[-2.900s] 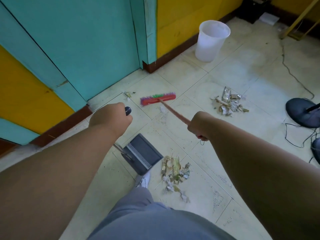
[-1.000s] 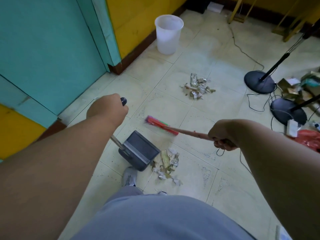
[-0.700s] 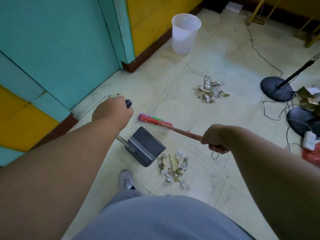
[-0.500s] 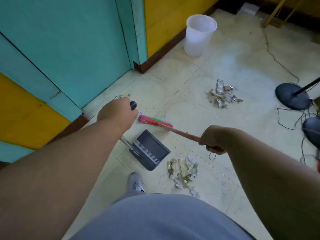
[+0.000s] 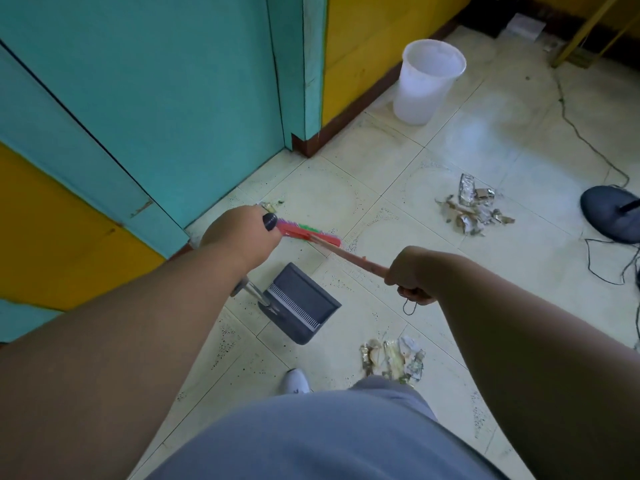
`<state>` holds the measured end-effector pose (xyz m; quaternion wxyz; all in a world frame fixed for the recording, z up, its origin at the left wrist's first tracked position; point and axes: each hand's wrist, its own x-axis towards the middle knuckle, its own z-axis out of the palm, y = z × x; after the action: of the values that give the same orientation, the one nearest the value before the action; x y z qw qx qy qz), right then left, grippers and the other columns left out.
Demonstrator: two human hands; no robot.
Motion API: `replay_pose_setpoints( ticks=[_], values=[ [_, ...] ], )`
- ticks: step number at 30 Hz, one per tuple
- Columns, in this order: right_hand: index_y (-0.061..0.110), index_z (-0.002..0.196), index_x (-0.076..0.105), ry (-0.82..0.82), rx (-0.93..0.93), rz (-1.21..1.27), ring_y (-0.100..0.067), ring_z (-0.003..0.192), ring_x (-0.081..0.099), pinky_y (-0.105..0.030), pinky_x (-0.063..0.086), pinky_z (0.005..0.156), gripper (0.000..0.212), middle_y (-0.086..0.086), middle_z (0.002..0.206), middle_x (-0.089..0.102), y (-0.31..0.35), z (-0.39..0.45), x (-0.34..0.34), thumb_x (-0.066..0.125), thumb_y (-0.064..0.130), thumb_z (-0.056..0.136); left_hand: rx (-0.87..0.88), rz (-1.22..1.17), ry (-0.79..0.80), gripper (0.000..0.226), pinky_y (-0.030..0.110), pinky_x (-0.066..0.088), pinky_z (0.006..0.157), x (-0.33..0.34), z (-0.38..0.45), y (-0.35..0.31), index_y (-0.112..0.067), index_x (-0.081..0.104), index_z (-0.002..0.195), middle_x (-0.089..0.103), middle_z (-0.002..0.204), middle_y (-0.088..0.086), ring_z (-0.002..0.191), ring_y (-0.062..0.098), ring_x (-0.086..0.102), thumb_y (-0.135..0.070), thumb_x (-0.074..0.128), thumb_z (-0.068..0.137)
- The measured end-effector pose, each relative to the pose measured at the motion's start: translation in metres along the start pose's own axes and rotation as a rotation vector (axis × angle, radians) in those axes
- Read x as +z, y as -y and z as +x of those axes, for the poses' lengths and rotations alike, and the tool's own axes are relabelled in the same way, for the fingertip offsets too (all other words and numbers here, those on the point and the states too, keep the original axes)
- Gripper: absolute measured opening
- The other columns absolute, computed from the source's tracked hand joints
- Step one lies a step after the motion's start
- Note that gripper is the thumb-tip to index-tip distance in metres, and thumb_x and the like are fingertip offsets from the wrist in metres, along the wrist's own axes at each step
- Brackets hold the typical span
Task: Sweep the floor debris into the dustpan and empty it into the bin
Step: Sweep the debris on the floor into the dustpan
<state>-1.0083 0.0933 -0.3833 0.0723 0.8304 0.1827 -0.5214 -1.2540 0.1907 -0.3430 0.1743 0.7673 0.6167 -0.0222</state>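
The left hand (image 5: 239, 237) has its grip closed around the black-capped top of the long metal handle (image 5: 254, 294) of a dark grey plastic dustpan (image 5: 304, 303); the fingers are hidden behind the back of the hand. The handle runs down from this grip to the pan, which sits on the pale tiled floor (image 5: 381, 161) just below the grip, its open mouth facing away from the handle, toward the lower right.

The right hand (image 5: 412, 275) has its grip curled tight around the reddish handle of a broom with a red plastic head and pink and green bristles (image 5: 308, 233). A thin cord loop hangs under this grip. The broom's handle slants up and to the left from the grip, and the broom head lies on the floor just beside the left grip, touching or nearly touching the black cap in this view.

2 piles of debris lie on the floor. The nearer pile of crumpled paper and foil scraps (image 5: 393, 358) is below the right grip, close to the dustpan's mouth yet apart from it. The farther pile of foil and paper scraps (image 5: 471, 209) lies above and right of the right grip. The white translucent plastic bin (image 5: 424, 83) stands upright by the yellow wall (image 5: 360, 39), well beyond both grips.
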Motion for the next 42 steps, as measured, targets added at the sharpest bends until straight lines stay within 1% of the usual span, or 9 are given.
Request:
replay_pose_setpoints(
  ticks=[11, 17, 21, 25, 29, 32, 36, 39, 42],
  values=[
    [0.003, 0.091, 0.051, 0.024, -0.11, 0.13, -0.01, 0.048, 0.04, -0.008, 0.033, 0.033, 0.01, -0.005, 0.062, 0.046, 0.098, 0.024, -0.01, 0.055, 0.011, 0.093, -0.163, -0.027, -0.041, 0.033, 0.028, 0.026, 0.051, -0.014, 0.058, 0.044, -0.016, 0.037, 0.063, 0.042, 0.062, 0.007, 0.054, 0.02, 0.037, -0.03, 0.051, 0.088],
    [0.002, 0.118, 0.05, -0.061, -0.285, -0.191, -0.016, 0.056, 0.047, -0.023, 0.041, 0.052, 0.025, -0.01, 0.073, 0.052, 0.21, 0.057, -0.032, 0.05, 0.01, 0.094, -0.26, -0.01, -0.09, 0.032, 0.029, 0.033, 0.051, -0.027, 0.106, 0.059, -0.012, 0.047, 0.065, 0.049, 0.061, 0.009, 0.055, 0.021, 0.044, -0.031, 0.054, 0.089],
    [0.001, 0.114, 0.049, -0.125, -0.385, -0.301, -0.019, 0.068, 0.057, -0.024, 0.054, 0.065, 0.025, -0.012, 0.089, 0.059, 0.274, 0.078, -0.042, 0.057, 0.005, 0.091, -0.296, -0.023, -0.067, 0.027, 0.029, 0.035, 0.058, -0.034, 0.141, 0.061, -0.015, 0.05, 0.068, 0.049, 0.062, 0.001, 0.064, 0.024, 0.049, -0.029, 0.055, 0.09],
    [0.004, 0.109, 0.048, -0.169, -0.468, -0.356, -0.017, 0.078, 0.06, -0.027, 0.058, 0.08, 0.023, -0.011, 0.097, 0.059, 0.326, 0.105, -0.053, 0.062, 0.008, 0.091, -0.407, -0.023, -0.08, 0.031, 0.031, 0.036, 0.055, -0.03, 0.171, 0.066, -0.012, 0.048, 0.068, 0.052, 0.065, 0.009, 0.063, 0.026, 0.049, -0.032, 0.051, 0.092],
    [0.005, 0.104, 0.046, -0.19, -0.461, -0.391, -0.018, 0.079, 0.06, -0.027, 0.058, 0.079, 0.022, -0.012, 0.092, 0.057, 0.364, 0.134, -0.063, 0.063, 0.006, 0.09, -0.483, -0.034, -0.059, 0.027, 0.028, 0.034, 0.051, -0.025, 0.189, 0.067, -0.013, 0.051, 0.075, 0.05, 0.066, 0.003, 0.066, 0.025, 0.05, -0.033, 0.051, 0.093],
    [0.003, 0.119, 0.049, -0.131, -0.393, -0.437, -0.018, 0.074, 0.057, -0.024, 0.057, 0.072, 0.031, -0.014, 0.102, 0.06, 0.376, 0.146, -0.061, 0.062, 0.004, 0.091, -0.541, -0.021, -0.104, 0.031, 0.03, 0.031, 0.052, -0.018, 0.193, 0.074, -0.011, 0.046, 0.071, 0.05, 0.064, 0.009, 0.064, 0.026, 0.05, -0.032, 0.051, 0.094],
    [0.003, 0.126, 0.048, -0.139, -0.447, -0.524, -0.02, 0.096, 0.066, -0.03, 0.058, 0.085, 0.038, -0.015, 0.111, 0.06, 0.38, 0.154, -0.051, 0.062, 0.005, 0.091, -0.564, -0.058, -0.125, 0.033, 0.029, 0.027, 0.051, -0.015, 0.191, 0.083, -0.017, 0.039, 0.065, 0.042, 0.059, 0.005, 0.062, 0.025, 0.046, -0.031, 0.052, 0.092],
    [0.005, 0.126, 0.047, -0.139, -0.466, -0.551, -0.018, 0.086, 0.063, -0.026, 0.056, 0.085, 0.036, -0.014, 0.11, 0.06, 0.379, 0.148, -0.05, 0.061, 0.005, 0.092, -0.528, -0.042, -0.131, 0.036, 0.029, 0.027, 0.051, -0.014, 0.183, 0.089, -0.017, 0.035, 0.064, 0.039, 0.057, 0.005, 0.059, 0.024, 0.042, -0.031, 0.051, 0.093],
    [0.006, 0.114, 0.043, -0.098, -0.42, -0.56, -0.015, 0.065, 0.05, -0.021, 0.049, 0.07, 0.021, -0.01, 0.09, 0.054, 0.365, 0.131, -0.05, 0.054, 0.006, 0.096, -0.51, -0.029, -0.124, 0.04, 0.029, 0.025, 0.05, -0.012, 0.171, 0.094, -0.016, 0.032, 0.062, 0.038, 0.057, 0.005, 0.058, 0.022, 0.04, -0.031, 0.05, 0.095]
  ],
)
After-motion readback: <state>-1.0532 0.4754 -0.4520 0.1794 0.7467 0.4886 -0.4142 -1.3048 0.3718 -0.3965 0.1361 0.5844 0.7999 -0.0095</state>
